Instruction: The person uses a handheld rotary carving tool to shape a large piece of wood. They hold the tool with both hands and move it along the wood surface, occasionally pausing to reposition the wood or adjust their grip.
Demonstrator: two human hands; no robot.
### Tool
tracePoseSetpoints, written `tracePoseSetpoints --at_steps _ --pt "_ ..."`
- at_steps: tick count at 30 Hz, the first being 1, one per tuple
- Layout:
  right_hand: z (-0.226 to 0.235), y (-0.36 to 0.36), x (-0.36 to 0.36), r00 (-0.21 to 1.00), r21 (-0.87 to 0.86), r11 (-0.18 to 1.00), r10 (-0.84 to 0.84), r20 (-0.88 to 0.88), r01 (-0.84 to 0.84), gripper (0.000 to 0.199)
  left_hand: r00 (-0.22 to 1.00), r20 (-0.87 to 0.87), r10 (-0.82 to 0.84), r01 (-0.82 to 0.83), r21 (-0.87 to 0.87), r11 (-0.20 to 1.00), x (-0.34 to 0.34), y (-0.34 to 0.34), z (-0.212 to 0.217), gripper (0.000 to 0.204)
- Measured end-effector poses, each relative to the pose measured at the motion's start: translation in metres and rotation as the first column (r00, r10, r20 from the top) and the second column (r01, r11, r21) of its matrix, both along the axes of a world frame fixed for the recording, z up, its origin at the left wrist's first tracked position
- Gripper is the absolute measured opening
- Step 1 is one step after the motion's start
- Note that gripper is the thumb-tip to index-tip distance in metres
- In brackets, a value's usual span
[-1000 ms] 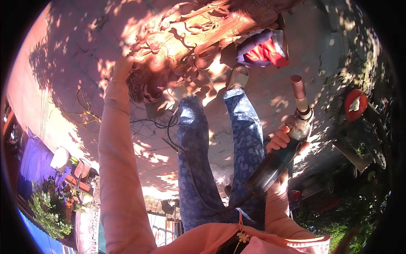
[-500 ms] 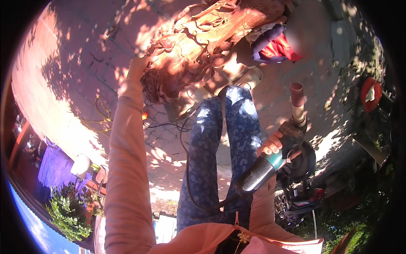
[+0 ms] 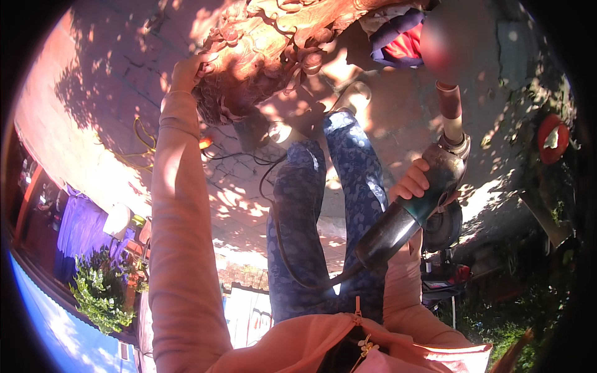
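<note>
We have our left hand (image 3: 186, 69) up in the upper left of the frame, its fingers curled over the edge of the ornately carved reddish-brown wooden piece (image 3: 267, 56) that fills the top centre — they are pressed on the wood, steadying it. Our right hand (image 3: 413, 181), right of centre, has its fingers clamped around the dark cylindrical body of the corded power carving tool (image 3: 410, 208), whose neck carries a brown sanding drum (image 3: 449, 102) pointing up toward the top right. The drum stands apart from the carving, not touching it.

We judge the work to be partway along: the scrolls and leaves of the carving are already cut deep, yet the tool is raised clear of the wood, so smoothing remains to be done — how much, the dappled light hides. A black cord (image 3: 280, 248) loops down past our blue patterned trousers (image 3: 323, 211) over the paved ground (image 3: 112, 124). A red and purple cloth bundle (image 3: 398, 40) lies at the top, beside the carving.
</note>
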State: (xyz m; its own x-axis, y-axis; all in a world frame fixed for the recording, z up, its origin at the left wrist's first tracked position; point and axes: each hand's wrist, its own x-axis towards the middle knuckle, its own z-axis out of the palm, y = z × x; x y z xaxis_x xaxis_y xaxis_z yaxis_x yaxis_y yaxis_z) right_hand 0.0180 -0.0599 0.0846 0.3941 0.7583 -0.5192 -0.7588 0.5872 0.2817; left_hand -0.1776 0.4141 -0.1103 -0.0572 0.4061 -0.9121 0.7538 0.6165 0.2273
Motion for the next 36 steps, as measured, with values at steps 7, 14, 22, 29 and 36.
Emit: tracePoseSetpoints --at_steps 7,14,22,29,36 --pt "-0.008 -0.012 0.009 0.998 -0.034 0.998 0.053 0.025 -0.052 0.081 0.995 -0.053 -0.09 0.089 -0.021 0.996 -0.001 0.006 -0.002 0.024" --pt "-0.004 -0.015 0.007 0.999 -0.121 0.992 -0.038 0.008 0.038 0.079 0.989 -0.013 -0.147 0.146 -0.084 0.986 0.01 0.001 0.007 0.016" --pt "-0.011 -0.032 0.004 0.991 -0.001 0.993 -0.122 -0.063 0.122 0.07 0.984 0.004 -0.178 0.177 -0.141 0.974 -0.006 0.021 0.001 0.022" --pt "-0.012 -0.039 -0.009 0.972 -0.045 0.977 -0.212 -0.103 0.208 0.074 0.97 -0.049 -0.239 0.227 -0.177 0.958 0.004 0.022 0.011 0.025" --pt "-0.002 -0.032 0.004 0.964 -0.203 0.956 -0.239 -0.112 0.214 0.075 0.985 -0.044 -0.165 0.155 -0.179 0.972 0.0 0.019 0.007 0.024"
